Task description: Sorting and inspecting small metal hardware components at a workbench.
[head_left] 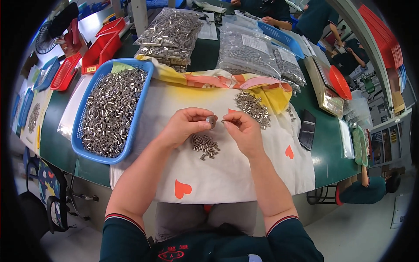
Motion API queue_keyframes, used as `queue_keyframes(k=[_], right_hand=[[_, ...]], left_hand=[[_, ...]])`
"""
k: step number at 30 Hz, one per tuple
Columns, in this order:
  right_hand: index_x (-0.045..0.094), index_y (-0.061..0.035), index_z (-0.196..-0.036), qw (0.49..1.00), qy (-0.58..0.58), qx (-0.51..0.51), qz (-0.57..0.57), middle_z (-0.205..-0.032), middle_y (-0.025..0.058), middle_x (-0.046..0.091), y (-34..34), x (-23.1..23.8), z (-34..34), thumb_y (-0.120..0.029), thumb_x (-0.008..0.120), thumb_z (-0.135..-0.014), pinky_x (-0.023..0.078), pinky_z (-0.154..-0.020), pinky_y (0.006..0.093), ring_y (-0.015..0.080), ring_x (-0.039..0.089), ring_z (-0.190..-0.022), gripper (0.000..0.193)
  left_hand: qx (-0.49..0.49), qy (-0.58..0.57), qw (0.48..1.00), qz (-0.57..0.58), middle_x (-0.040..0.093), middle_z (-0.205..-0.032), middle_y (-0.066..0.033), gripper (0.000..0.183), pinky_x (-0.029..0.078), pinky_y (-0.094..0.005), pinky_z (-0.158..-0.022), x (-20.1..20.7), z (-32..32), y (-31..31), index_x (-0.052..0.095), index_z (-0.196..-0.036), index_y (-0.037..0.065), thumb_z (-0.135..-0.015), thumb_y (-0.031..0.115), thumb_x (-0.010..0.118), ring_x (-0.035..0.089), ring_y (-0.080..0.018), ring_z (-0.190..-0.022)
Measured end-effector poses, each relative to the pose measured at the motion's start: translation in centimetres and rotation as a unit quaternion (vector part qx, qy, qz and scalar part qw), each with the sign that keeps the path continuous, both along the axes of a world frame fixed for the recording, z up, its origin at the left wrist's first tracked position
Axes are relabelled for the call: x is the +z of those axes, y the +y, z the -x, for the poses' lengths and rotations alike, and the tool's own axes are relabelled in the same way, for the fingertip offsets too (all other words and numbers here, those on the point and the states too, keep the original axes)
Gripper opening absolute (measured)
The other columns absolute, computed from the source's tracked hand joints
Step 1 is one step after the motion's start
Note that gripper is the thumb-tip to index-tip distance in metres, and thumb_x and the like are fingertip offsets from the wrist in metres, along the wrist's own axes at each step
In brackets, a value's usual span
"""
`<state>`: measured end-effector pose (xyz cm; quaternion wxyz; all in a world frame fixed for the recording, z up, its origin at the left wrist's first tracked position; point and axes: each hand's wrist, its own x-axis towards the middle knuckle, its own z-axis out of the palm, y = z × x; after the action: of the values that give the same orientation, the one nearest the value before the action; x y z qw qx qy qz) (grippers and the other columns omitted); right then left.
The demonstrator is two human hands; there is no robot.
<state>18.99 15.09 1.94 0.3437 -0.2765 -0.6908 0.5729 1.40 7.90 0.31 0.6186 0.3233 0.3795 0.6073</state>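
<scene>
My left hand (187, 125) pinches a rounded grey metal piece (211, 121) between thumb and fingertips. Just to its right, my right hand (242, 131) has its thumb and forefinger closed on a small metal cylinder (224, 122), partly covered by the fingertips. The two pieces are close together, with a narrow gap between them. Below the hands, a small pile of short metal cylinders (204, 146) lies on a white cloth (227, 183) with red hearts. A second pile of cylinders (253, 109) rests beyond my right hand.
A blue plastic basket (100, 158) full of metal cylinders stands on the left. Clear bags of metal parts (170, 35) and another bag (244, 48) sit at the back. A black phone (307, 129) lies at the right on the green table (334, 161). Other people work nearby.
</scene>
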Motion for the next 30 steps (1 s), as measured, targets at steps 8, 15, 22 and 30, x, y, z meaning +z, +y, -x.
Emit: queue_keyframes(k=[8, 15, 22, 30], right_hand=[[0.058, -0.0023, -0.082, 0.992, -0.089, 0.000, -0.085, -0.076, 0.0007, 0.058, -1.0, 0.9, 0.1, 0.000, 0.059, -0.073, 0.042, -0.065, 0.0222, 0.0077, 0.051, -0.073, 0.009], [0.057, -0.0050, -0.073, 0.927, -0.109, -0.070, -0.352, -0.072, 0.0062, 0.058, -1.3, 0.4, 0.9, -0.002, 0.061, -0.064, 0.044, -0.060, 0.0309, 0.0223, 0.055, -0.069, 0.011], [0.057, -0.0048, -0.073, 0.935, -0.113, -0.124, -0.312, -0.073, 0.0065, 0.058, -2.1, -0.1, 1.5, -0.002, 0.061, -0.065, 0.044, -0.062, 0.0321, 0.0231, 0.055, -0.071, 0.009], [0.061, -0.0025, -0.082, 0.992, -0.104, -0.016, -0.065, -0.075, 0.0082, 0.062, -1.1, 0.6, 0.2, -0.006, 0.059, -0.072, 0.045, -0.059, 0.0273, 0.0165, 0.058, -0.064, 0.011]], left_hand=[[-0.028, 0.064, 0.998, -0.008, 0.061, -0.091, -0.0061, 0.029, 0.046, -0.0217, -0.074, -0.2, -0.8, 0.0, 0.056, -0.102, -0.002, -0.074, 0.000, 0.061, 0.057, -0.0096, -0.081], [-0.001, 0.159, 0.987, 0.018, 0.061, -0.091, -0.0078, 0.027, 0.047, -0.0228, -0.073, 0.1, -1.0, 0.2, 0.057, -0.101, -0.004, -0.074, -0.002, 0.061, 0.057, -0.0108, -0.081], [0.012, 0.124, 0.992, 0.011, 0.061, -0.089, -0.0073, 0.027, 0.047, -0.0214, -0.070, 0.0, -1.2, 0.1, 0.056, -0.101, -0.005, -0.075, 0.001, 0.061, 0.057, -0.0096, -0.078], [-0.026, 0.243, 0.969, 0.028, 0.062, -0.087, -0.0070, 0.027, 0.047, -0.0226, -0.070, 1.2, -0.3, 0.2, 0.058, -0.099, -0.004, -0.073, 0.002, 0.063, 0.057, -0.0103, -0.078]])
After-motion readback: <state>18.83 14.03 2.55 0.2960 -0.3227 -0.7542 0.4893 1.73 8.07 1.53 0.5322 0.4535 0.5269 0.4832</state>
